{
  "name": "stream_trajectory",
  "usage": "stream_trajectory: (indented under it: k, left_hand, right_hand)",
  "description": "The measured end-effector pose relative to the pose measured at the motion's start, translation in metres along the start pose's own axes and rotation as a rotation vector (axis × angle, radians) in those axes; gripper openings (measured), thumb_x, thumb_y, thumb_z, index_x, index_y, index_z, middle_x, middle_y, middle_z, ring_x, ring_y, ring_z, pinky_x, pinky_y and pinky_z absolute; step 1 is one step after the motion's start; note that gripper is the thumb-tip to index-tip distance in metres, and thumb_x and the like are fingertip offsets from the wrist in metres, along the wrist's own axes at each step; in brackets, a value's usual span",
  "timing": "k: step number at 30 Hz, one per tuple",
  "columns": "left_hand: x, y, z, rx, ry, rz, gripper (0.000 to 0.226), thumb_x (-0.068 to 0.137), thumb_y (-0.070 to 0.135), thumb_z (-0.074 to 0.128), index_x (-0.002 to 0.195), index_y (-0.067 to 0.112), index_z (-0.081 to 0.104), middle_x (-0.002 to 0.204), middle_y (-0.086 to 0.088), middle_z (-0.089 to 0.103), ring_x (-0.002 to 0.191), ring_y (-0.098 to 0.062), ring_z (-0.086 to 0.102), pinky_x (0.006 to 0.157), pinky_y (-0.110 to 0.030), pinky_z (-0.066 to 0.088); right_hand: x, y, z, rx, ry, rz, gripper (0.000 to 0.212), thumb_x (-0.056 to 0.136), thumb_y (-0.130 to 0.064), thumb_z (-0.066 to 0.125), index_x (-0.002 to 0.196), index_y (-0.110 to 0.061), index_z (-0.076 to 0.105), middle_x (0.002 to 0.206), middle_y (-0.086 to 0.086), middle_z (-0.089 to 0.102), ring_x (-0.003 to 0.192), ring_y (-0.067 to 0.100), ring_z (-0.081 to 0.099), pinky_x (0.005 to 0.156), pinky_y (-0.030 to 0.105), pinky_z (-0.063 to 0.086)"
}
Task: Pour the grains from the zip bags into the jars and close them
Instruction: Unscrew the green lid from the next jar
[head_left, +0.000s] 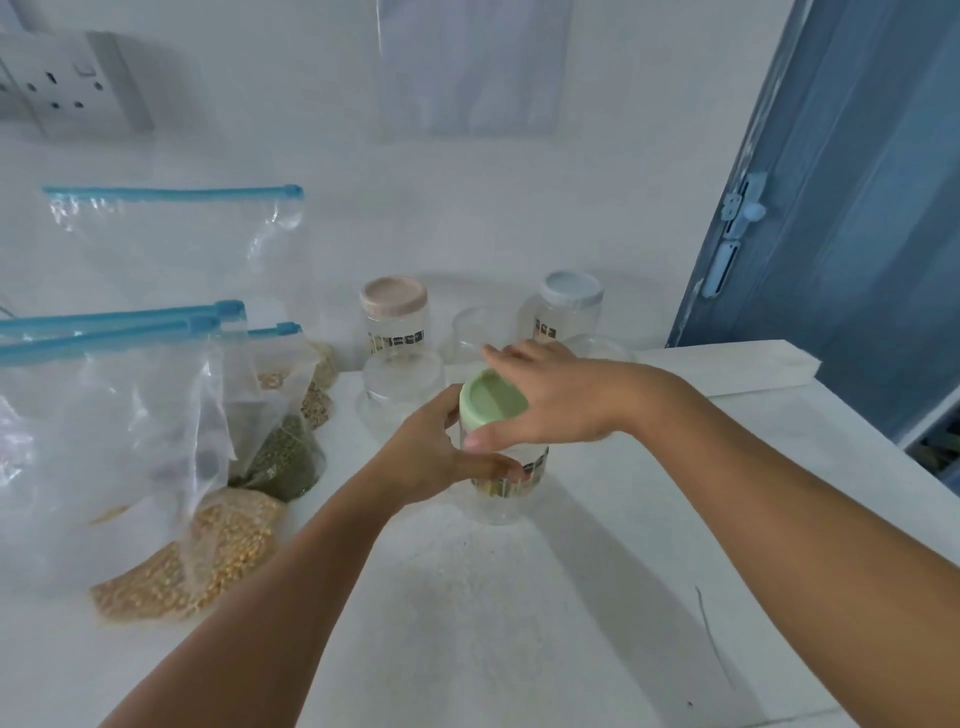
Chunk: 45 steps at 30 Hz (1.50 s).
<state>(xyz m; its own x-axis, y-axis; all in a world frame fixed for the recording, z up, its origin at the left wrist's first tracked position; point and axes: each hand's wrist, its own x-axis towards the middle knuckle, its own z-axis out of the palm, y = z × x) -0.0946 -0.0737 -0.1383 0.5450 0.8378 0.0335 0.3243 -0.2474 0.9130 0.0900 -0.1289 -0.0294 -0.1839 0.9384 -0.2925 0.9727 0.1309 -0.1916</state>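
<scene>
1. The green-lidded jar (506, 467), apparently empty, is gripped mid-counter by the left hand (441, 457); its lid (491, 402) is clasped by the right hand (550, 400).
2. The zip bags (208, 519) at left are seen full; pouring is judged not yet done.

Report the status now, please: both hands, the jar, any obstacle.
Left hand grips clear plastic jar. Right hand holds its green lid, still on. Jar looks empty. Nothing blocks.

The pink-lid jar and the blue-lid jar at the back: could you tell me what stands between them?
In the head view, a clear lidless jar stands between the pink-lid jar and the blue-lid jar.
</scene>
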Motion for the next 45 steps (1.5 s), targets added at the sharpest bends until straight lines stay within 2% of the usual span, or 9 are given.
stream_trajectory:
  k: [4, 8, 13, 19, 24, 28, 34, 40, 45]
  left_hand:
    - [-0.001, 0.002, -0.001, -0.017, -0.012, -0.015, 0.088, 0.057, 0.033, 0.104, 0.133, 0.04, 0.06, 0.125, 0.015, 0.071, 0.121, -0.005, 0.063, 0.102, -0.044, 0.056]
    - [-0.001, 0.009, -0.001, 0.009, -0.046, -0.018, 0.08, 0.061, 0.031, 0.102, 0.13, 0.037, 0.061, 0.125, 0.017, 0.07, 0.122, 0.0, 0.06, 0.108, -0.039, 0.05]
    - [-0.001, 0.015, -0.001, 0.014, -0.076, -0.021, 0.084, 0.063, 0.032, 0.101, 0.134, 0.04, 0.059, 0.128, 0.021, 0.068, 0.125, 0.004, 0.057, 0.111, -0.037, 0.047]
    - [0.003, 0.013, -0.002, 0.001, -0.104, -0.025, 0.088, 0.06, 0.037, 0.102, 0.136, 0.039, 0.058, 0.13, 0.018, 0.068, 0.127, 0.0, 0.058, 0.113, -0.042, 0.047]
    - [0.008, 0.003, -0.006, 0.002, -0.097, -0.063, 0.098, 0.054, 0.043, 0.104, 0.138, 0.043, 0.053, 0.134, 0.017, 0.066, 0.13, -0.005, 0.058, 0.112, -0.045, 0.048]
    - [0.007, 0.002, -0.003, 0.001, -0.083, -0.069, 0.097, 0.053, 0.042, 0.104, 0.136, 0.047, 0.054, 0.134, 0.022, 0.063, 0.131, 0.001, 0.054, 0.115, -0.04, 0.045]
    - [0.007, 0.001, -0.005, 0.019, -0.068, -0.082, 0.098, 0.056, 0.039, 0.103, 0.139, 0.045, 0.052, 0.132, 0.024, 0.063, 0.131, 0.003, 0.052, 0.117, -0.038, 0.04]
    - [0.007, -0.002, -0.007, 0.007, -0.076, -0.089, 0.101, 0.051, 0.047, 0.103, 0.138, 0.046, 0.053, 0.133, 0.024, 0.064, 0.135, -0.003, 0.051, 0.12, -0.044, 0.038]
    - [0.008, 0.0, -0.006, 0.003, -0.086, -0.089, 0.096, 0.055, 0.04, 0.103, 0.138, 0.045, 0.053, 0.133, 0.023, 0.064, 0.134, -0.003, 0.052, 0.12, -0.043, 0.039]
  right_hand:
    - [0.007, -0.003, 0.005, -0.101, 0.16, 0.006, 0.098, 0.077, -0.088, 0.058, 0.154, -0.029, 0.038, 0.146, -0.001, 0.037, 0.141, 0.023, 0.032, 0.108, 0.046, 0.041]
    - [0.009, 0.001, -0.005, -0.035, 0.096, -0.124, 0.091, 0.077, -0.055, 0.079, 0.156, -0.038, 0.036, 0.139, -0.009, 0.038, 0.133, 0.015, 0.036, 0.105, 0.041, 0.045]
    - [0.01, 0.009, -0.016, -0.022, 0.042, -0.217, 0.088, 0.072, -0.038, 0.084, 0.148, -0.046, 0.041, 0.13, -0.016, 0.039, 0.121, 0.01, 0.044, 0.095, 0.036, 0.05]
    - [0.012, 0.022, -0.016, 0.061, 0.054, -0.269, 0.085, 0.069, -0.035, 0.084, 0.142, -0.051, 0.043, 0.131, -0.019, 0.041, 0.121, 0.009, 0.049, 0.098, 0.039, 0.052]
    - [0.006, 0.033, -0.033, 0.285, 0.253, -0.336, 0.08, 0.069, -0.042, 0.094, 0.136, -0.044, 0.05, 0.132, -0.019, 0.051, 0.123, 0.002, 0.047, 0.095, 0.022, 0.041]
    - [0.0, 0.046, -0.017, 0.453, 0.395, -0.266, 0.086, 0.063, -0.059, 0.093, 0.134, -0.046, 0.048, 0.132, -0.024, 0.053, 0.12, 0.003, 0.054, 0.103, 0.035, 0.05]
    - [-0.012, 0.081, 0.042, 1.135, 0.594, -0.211, 0.085, 0.064, -0.03, 0.099, 0.134, -0.029, 0.051, 0.133, -0.001, 0.063, 0.117, 0.014, 0.067, 0.098, 0.033, 0.057]
    - [-0.02, 0.114, 0.089, 1.169, 0.537, -0.026, 0.087, 0.06, -0.032, 0.102, 0.135, -0.034, 0.057, 0.129, -0.016, 0.069, 0.124, 0.005, 0.063, 0.113, 0.043, 0.049]
    - [-0.025, 0.142, 0.137, 1.051, 0.49, 0.155, 0.09, 0.054, -0.035, 0.103, 0.129, -0.04, 0.054, 0.125, -0.016, 0.068, 0.122, 0.006, 0.062, 0.107, 0.036, 0.052]
